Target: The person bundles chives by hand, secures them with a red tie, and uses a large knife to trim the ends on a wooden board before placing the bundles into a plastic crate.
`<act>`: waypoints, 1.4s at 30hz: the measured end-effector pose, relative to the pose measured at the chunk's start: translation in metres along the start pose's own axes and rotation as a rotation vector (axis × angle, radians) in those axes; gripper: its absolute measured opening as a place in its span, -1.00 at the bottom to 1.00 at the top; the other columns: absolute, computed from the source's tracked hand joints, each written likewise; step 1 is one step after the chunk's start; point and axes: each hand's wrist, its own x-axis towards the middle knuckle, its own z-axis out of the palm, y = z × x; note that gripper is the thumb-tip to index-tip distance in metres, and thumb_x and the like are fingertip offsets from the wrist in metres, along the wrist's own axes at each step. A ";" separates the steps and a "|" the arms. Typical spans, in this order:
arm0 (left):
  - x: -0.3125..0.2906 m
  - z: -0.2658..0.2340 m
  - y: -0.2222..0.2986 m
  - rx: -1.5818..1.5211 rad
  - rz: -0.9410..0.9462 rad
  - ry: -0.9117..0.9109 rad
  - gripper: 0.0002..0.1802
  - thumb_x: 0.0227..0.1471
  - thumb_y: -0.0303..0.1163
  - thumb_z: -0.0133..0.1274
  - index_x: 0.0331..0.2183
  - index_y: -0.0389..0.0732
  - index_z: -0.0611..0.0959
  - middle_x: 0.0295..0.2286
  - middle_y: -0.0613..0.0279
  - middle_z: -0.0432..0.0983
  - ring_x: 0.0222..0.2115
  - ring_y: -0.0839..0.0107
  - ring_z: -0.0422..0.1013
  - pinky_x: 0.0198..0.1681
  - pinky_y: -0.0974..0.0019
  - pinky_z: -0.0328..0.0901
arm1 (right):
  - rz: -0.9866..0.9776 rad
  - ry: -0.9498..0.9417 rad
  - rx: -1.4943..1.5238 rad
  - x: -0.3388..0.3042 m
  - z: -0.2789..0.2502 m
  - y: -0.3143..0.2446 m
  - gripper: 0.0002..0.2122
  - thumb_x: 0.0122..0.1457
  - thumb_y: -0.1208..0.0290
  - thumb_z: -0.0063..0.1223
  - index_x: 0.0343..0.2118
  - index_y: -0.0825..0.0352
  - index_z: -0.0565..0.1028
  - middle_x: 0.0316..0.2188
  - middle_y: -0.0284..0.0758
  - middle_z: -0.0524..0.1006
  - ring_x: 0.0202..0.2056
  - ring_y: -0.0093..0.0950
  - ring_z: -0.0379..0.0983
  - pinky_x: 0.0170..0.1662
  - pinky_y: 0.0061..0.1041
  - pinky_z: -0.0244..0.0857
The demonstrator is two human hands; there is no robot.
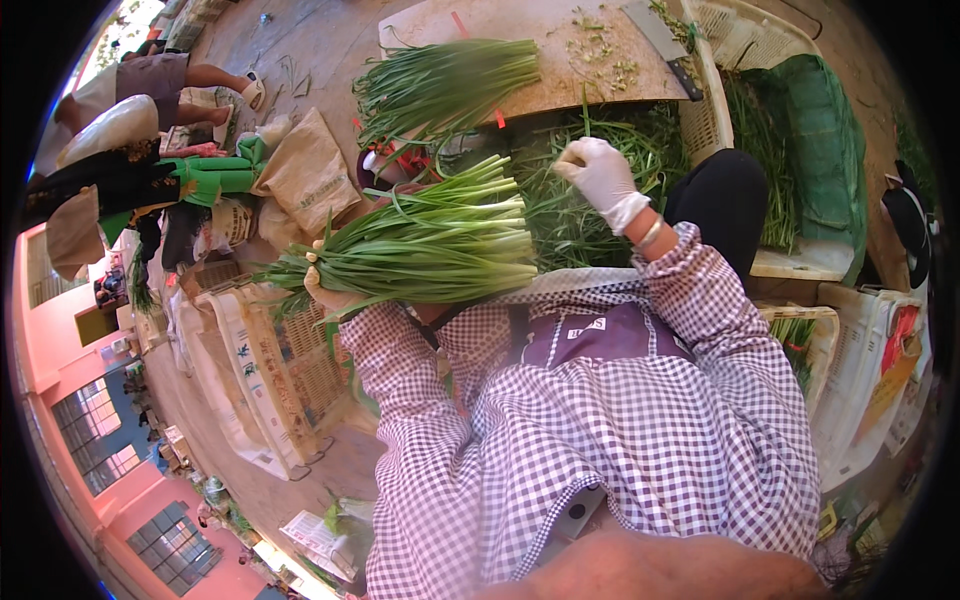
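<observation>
My left hand point(333, 291), in a pale glove, is wrapped around the leafy part of a large bunch of garlic chives point(440, 240). Its pale stem ends point right, and the leaves hang left past my wrist. To the right of those stems my gloved right hand point(602, 178) is raised, fingers pinched together. A thin green leaf point(586, 112) sticks up from the fingers and appears to be held in them. Below that hand lies a heap of loose green leaves point(640, 150). Another chive bunch point(450, 85) rests on a wooden board point(590, 75) beyond.
A cleaver point(660, 45) with a dark handle lies at the board's right edge, near scattered trimmings. A plastic crate point(712, 105) with green cloth and chives stands right. More crates point(260, 370) and a brown sack point(312, 170) are left. Another person's legs point(215, 85) show far left.
</observation>
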 end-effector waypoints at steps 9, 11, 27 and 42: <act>-0.015 0.023 -0.045 1.037 1.067 0.183 -0.77 0.18 -0.46 -0.08 -0.11 -0.22 0.49 -0.15 0.16 0.48 -0.19 0.42 0.50 -0.04 0.47 0.45 | 0.443 -0.490 0.832 -0.057 0.005 -0.050 -0.75 0.00 0.40 0.34 -0.28 0.37 0.57 -0.37 -0.36 0.58 -0.31 -0.60 0.48 -0.20 -0.58 0.37; -0.014 0.023 -0.037 0.814 1.057 -0.150 -0.76 0.22 -0.42 -0.13 -0.09 -0.26 0.46 -0.15 0.17 0.44 -0.17 0.41 0.48 -0.03 0.45 0.44 | 0.468 -0.499 0.851 -0.057 0.018 -0.046 -0.74 -0.02 0.43 0.35 -0.27 0.38 0.56 -0.36 -0.37 0.58 -0.29 -0.60 0.48 -0.18 -0.59 0.38; 0.003 0.019 0.051 -0.122 -0.743 -0.624 -0.76 0.02 -0.24 0.02 -0.24 -0.07 0.60 -0.26 0.16 0.54 -0.23 0.21 0.50 -0.27 0.13 0.51 | 0.490 -0.419 1.131 -0.072 0.046 -0.060 -0.79 0.09 0.52 0.23 -0.19 0.33 0.53 -0.26 -0.42 0.59 -0.25 -0.61 0.49 -0.21 -0.58 0.42; 0.009 0.001 0.049 -0.009 -0.817 -0.476 -0.75 -0.11 -0.24 0.08 -0.31 -0.02 0.68 -0.25 0.20 0.58 -0.23 0.10 0.50 -0.15 -0.14 0.42 | 0.257 -0.274 1.015 -0.035 -0.026 -0.023 -0.92 0.11 0.49 0.20 -0.33 0.32 0.59 -0.38 -0.48 0.57 -0.32 -0.69 0.42 -0.18 -0.67 0.30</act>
